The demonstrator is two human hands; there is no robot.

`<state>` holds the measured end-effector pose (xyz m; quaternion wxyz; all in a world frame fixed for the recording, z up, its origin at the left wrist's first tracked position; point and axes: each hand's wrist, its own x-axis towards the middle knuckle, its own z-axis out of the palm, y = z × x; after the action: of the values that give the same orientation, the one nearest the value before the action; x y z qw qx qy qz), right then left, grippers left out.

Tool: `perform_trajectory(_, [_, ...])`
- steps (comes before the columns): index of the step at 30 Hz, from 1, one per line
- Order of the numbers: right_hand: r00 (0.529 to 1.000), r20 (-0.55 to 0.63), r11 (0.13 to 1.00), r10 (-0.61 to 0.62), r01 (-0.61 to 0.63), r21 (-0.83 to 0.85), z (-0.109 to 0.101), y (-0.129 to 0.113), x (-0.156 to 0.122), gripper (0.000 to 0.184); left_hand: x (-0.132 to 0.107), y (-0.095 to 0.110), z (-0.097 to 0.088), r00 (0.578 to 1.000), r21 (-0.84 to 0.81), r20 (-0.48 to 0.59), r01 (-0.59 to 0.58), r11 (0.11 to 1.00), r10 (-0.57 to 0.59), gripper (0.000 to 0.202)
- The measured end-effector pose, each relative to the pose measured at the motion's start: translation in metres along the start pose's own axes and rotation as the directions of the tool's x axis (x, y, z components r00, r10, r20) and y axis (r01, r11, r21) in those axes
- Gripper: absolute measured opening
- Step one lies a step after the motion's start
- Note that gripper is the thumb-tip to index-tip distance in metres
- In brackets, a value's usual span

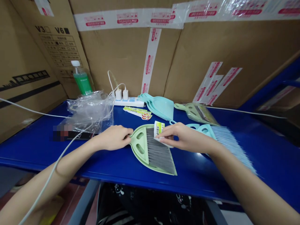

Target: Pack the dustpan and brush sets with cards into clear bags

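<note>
A light-green dustpan [137, 160] lies on the blue table, with a matching hand brush [159, 153] nested in it, grey bristles up. My left hand [114, 137] is closed round the handle end at the left; the fingers hide most of it. Above the bristles, my right hand [184, 136] pinches a white paper label [159, 128] with green and yellow print. The label bends down over the top part of the brush, and I cannot tell whether it touches the bristles. Blue brushes [231, 142] with pale bristles lie beyond my right wrist.
Stacked turquoise dustpans [161, 106] and a bagged green set [200, 113] lie behind. Printed labels [138, 112] lie near a power strip [133, 102] with two chargers. Clear plastic bags [91, 109], a bottle [82, 79] and a white cable [61, 156] are at left. Cardboard boxes [122, 56] wall the back.
</note>
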<state>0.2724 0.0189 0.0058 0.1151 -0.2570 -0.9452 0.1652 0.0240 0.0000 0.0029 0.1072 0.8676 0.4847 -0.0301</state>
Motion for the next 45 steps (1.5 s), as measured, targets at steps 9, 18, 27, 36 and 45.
perform_trajectory(9, [0.987,0.157,0.954,-0.026,-0.022,0.298,0.001,-0.014,-0.005,0.03,0.001,0.001,0.001,1.0,0.047,0.01,0.012,0.999,-0.013,0.018])
perform_trajectory(18, [0.993,0.029,0.992,0.115,-0.114,-0.05,0.023,0.002,-0.011,0.083,0.0,0.001,0.0,1.0,0.02,0.014,0.012,1.0,-0.013,0.015])
perform_trajectory(27, [0.973,0.15,0.983,0.178,-0.17,-0.063,0.028,-0.001,-0.01,0.092,0.001,-0.001,0.003,1.0,-0.002,-0.009,-0.021,1.0,0.021,0.017])
perform_trajectory(36, [0.964,0.183,0.981,0.195,-0.195,-0.018,0.028,0.001,-0.012,0.095,0.002,-0.002,0.003,0.999,-0.032,-0.021,-0.042,0.999,0.042,0.017])
perform_trajectory(45, [0.97,0.181,0.986,0.163,-0.164,-0.01,0.027,0.003,-0.013,0.091,0.003,-0.004,0.005,0.998,-0.003,-0.039,-0.054,0.999,0.054,0.018])
